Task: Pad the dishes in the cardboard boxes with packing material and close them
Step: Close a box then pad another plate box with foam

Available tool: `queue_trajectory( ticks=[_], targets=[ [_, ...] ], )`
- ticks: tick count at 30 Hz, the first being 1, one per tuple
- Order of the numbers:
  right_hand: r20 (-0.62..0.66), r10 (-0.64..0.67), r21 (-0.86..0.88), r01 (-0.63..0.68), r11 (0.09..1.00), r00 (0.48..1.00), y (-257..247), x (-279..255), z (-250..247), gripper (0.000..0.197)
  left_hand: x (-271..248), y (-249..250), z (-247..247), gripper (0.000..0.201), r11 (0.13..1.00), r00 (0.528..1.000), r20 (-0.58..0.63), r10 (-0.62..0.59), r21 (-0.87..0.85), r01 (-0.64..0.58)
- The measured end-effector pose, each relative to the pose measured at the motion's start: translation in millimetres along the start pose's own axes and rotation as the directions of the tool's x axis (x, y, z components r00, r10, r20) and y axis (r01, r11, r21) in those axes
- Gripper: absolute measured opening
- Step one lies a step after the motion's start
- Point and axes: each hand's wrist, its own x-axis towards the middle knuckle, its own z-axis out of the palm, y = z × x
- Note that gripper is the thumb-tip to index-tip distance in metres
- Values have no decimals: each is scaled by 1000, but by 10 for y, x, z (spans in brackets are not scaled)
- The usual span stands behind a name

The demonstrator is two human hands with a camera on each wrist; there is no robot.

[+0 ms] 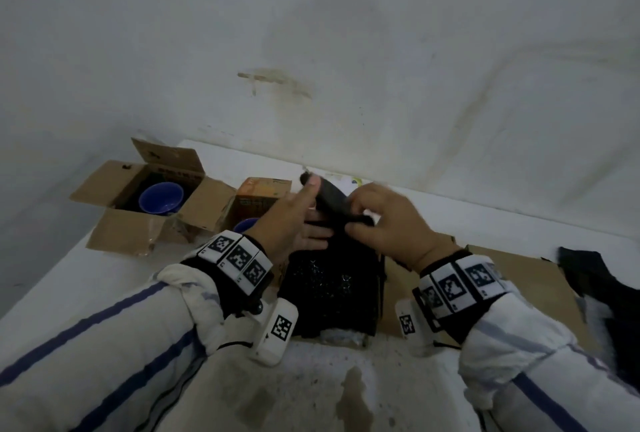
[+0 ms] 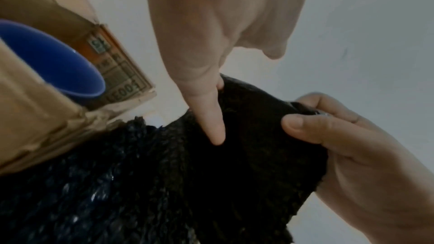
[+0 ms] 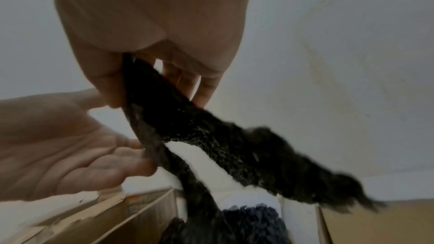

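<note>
A black bubbly sheet of packing material (image 1: pixel 332 282) hangs in front of me over the white table (image 1: pixel 86 293). Both hands lift its top edge. My right hand (image 1: pixel 362 215) pinches a twisted strip of it (image 3: pixel 234 146) between thumb and fingers. The left hand (image 1: pixel 311 213) holds the sheet with its thumb on top and its fingers underneath; one straight finger (image 2: pixel 211 118) lies across the sheet (image 2: pixel 211 183). At the left an open cardboard box (image 1: pixel 114 186) holds a blue bowl (image 1: pixel 161 198). A smaller orange-printed box (image 1: pixel 259 199) holds another blue bowl (image 2: pixel 51 58).
A flat piece of cardboard (image 1: pixel 519 276) lies on the table to the right, under my right wrist. More black material (image 1: pixel 588 276) sits at the far right edge. A stained white wall (image 1: pixel 346 51) rises close behind the table.
</note>
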Motion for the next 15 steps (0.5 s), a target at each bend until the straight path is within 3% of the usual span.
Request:
queue_trajectory(
  ticks=[2,4,6,8,10,12,13,15],
  targets=[
    [219,46,35,-55,998,975,-42,-47,96,32,0,-67,31,27,997,998,48,-46,-54,48],
    [313,201,177,-265,948,928,-51,-108,131,21,50,-139,15,34,995,999,-4,-50,-88,49],
    [162,401,220,-429,876,902,51,-183,125,18,75,-185,-24,40,997,999,-35,-26,-77,24],
    [14,614,183,-605,775,790,213,-259,121,23,67,-221,-71,38,991,1000,0,8,-134,-8],
    [153,770,374,-758,535,619,304,-315,142,26,25,-242,-122,36,978,999,26,43,-207,-37],
    [407,763,549,-802,235,502,363,-361,208,23,-3,-266,-176,40,956,995,69,75,-288,-52],
    [500,720,592,-797,121,481,378,-378,238,23,-14,-274,-191,43,946,992,85,88,-319,-56],
    [585,633,677,-735,-37,507,363,-399,296,23,-15,-290,-204,48,936,990,105,98,-347,-56]
  ],
)
